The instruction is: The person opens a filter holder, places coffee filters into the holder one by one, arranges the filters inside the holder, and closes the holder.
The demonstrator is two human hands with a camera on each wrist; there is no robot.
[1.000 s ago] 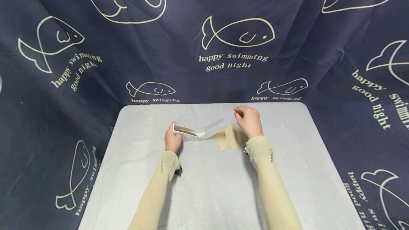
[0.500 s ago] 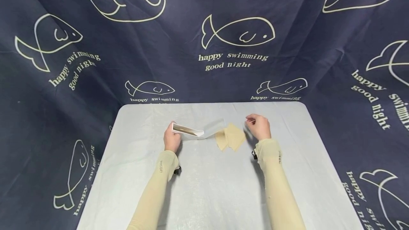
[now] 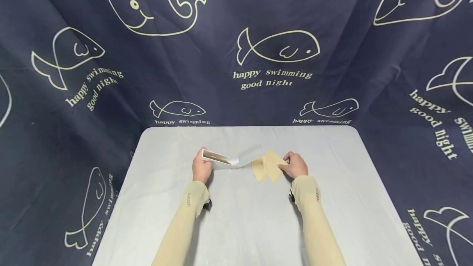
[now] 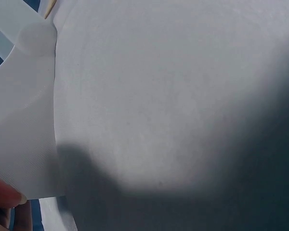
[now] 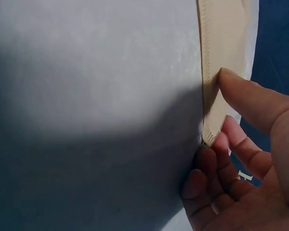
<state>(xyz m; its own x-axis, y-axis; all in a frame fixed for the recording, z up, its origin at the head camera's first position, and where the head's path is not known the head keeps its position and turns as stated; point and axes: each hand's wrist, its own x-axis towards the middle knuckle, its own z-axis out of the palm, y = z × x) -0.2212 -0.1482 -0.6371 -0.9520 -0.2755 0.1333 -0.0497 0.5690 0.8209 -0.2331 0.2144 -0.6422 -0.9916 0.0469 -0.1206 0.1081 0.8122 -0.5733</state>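
My left hand [image 3: 201,168] grips the left end of a slim white box [image 3: 223,160], its open side facing up. Something brown and flat shows inside. A pale, see-through flap [image 3: 250,154] slants up from the box's right end. In the left wrist view the thumb [image 4: 7,193] lies on the white box wall [image 4: 24,115]. Right of the flap is what looks like a beige fold-flat face mask [image 3: 274,166] with crimped edges, spread in two lobes. My right hand [image 3: 295,166] pinches its right edge; in the right wrist view the thumb presses the beige mask [image 5: 226,33] near its corner.
A pale grey-white cloth covers the table [image 3: 244,221]. Dark blue curtains [image 3: 221,52] with fish drawings and lettering hang behind it and on both sides. Both forearms wear cream sleeves [image 3: 318,221], with a dark device at each wrist.
My right hand has moved from apart on the right down and left onto the beige mask's edge. My left hand keeps its hold on the box. The head view has tilted slightly up.
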